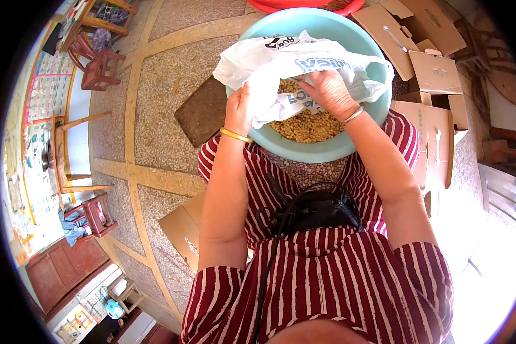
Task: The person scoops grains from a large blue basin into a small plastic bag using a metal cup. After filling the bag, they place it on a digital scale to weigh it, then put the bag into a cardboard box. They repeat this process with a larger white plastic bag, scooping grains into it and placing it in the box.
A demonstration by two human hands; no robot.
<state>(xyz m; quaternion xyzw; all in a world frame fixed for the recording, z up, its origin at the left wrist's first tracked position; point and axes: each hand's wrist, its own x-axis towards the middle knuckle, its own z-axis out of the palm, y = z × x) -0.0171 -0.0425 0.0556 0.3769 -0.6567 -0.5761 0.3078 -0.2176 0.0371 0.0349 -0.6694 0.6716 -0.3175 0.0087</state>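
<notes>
A white plastic bag (271,64) with printed writing spreads over a pale blue plastic basin (258,30). Loose tan kernels or beans (307,127) lie in the basin below the bag, and more show through the bag's mouth. My left hand (239,109) grips the bag's left edge, thumb uppermost, a yellow bangle at the wrist. At the bag's mouth is my right hand (330,92), with a silver bangle. Its thumb points left and its fingertips are hidden by the plastic, so whether they pinch anything is unclear.
Cardboard boxes (436,73) stand right of the basin. Beyond it is a red basin (346,9). A dark flat slab (204,112) lies on the terrazzo floor at left, with flattened cardboard (180,223) nearer me. Wooden chairs (101,71) line the left side. A black pouch (322,210) rests on my lap.
</notes>
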